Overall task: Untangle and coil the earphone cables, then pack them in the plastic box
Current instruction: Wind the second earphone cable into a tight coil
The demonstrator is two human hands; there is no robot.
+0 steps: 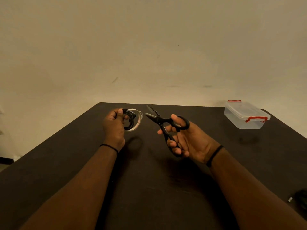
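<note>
Apparently ready to tape, left hand [114, 126] grips coiled black earphone cable [128, 119] against tape roll [137, 120]; right hand [182, 140] holds open scissors [163, 126].

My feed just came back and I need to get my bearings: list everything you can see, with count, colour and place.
coiled earphone cable: one, black, held up in the left hand
tape roll: one, clear, held with the coil
scissors: one pair, black, blades open, in the right hand
plastic box: one, clear with red clips, lid on, far right of the table
dark object: one, black, right edge, too cropped to identify
table: one, dark brown
wall: beige, behind the table
left hand: grips coil and tape
right hand: holds the scissors
wristbands: two, black, one on each wrist
</note>
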